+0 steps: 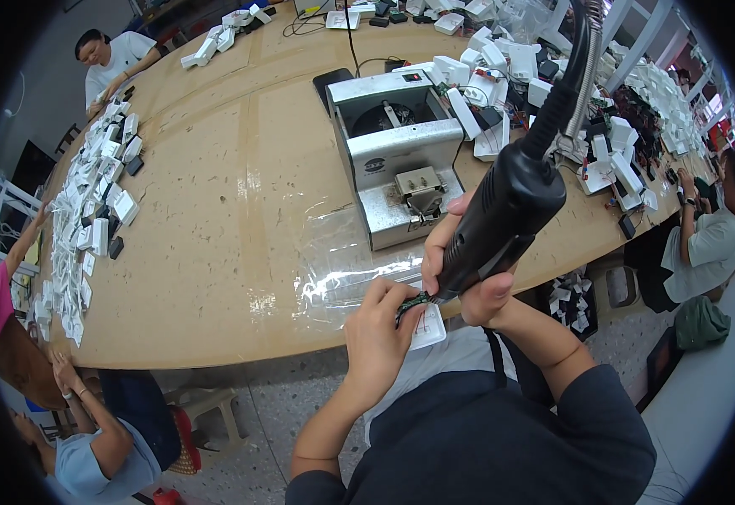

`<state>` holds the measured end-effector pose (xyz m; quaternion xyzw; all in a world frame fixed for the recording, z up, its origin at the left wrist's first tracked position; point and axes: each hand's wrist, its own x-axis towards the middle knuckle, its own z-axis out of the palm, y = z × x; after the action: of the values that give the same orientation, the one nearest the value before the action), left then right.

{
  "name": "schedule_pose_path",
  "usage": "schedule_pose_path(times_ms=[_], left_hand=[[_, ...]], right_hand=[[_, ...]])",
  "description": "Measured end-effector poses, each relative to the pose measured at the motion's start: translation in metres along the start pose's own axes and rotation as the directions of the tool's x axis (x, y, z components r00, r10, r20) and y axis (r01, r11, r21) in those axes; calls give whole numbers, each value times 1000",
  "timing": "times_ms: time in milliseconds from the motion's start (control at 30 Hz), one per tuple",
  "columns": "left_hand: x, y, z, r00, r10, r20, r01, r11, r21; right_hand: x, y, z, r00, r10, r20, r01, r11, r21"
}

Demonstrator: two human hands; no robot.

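Observation:
My right hand point(489, 296) is wrapped round a black electric screwdriver point(502, 210) that hangs from a cord and a coiled spring. Its lower end points down to the left, at a small green circuit board point(413, 305). That board is pinched between the thumb and fingers of my left hand point(376, 332), close to the table's front edge. Just beneath it shows a white plastic casing point(431, 330) with thin red wires inside. The screwdriver's tip is mostly hidden by my fingers, so I cannot tell whether it touches the board.
A metal bench machine point(401, 160) stands just beyond my hands, with clear plastic sheeting point(325, 261) beside it. White casings and wired parts point(502, 71) heap up at the far right; another long heap point(90, 219) lines the left edge. Several people sit around the brown table point(207, 227).

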<state>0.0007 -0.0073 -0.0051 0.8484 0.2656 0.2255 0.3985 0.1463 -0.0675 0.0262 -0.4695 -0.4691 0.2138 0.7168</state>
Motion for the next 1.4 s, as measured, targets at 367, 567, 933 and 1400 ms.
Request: schedule_pose_path(times_ms=[367, 567, 933, 1400], left_hand=[[-2, 0, 0, 999, -21, 30, 22, 999, -43], [0, 2, 1, 999, -26, 23, 28, 997, -67], [-6, -43, -111, 998, 30, -53, -20, 982, 186], [44, -10, -116, 977, 170, -132, -135, 962, 238]], right_hand=[[-8, 7, -1, 999, 29, 19, -29, 999, 17], [-21, 24, -2, 998, -1, 59, -4, 997, 76], [-8, 12, -62, 934, -125, -335, 163, 982, 90], [39, 35, -250, 983, -97, -156, -156, 13, -988]])
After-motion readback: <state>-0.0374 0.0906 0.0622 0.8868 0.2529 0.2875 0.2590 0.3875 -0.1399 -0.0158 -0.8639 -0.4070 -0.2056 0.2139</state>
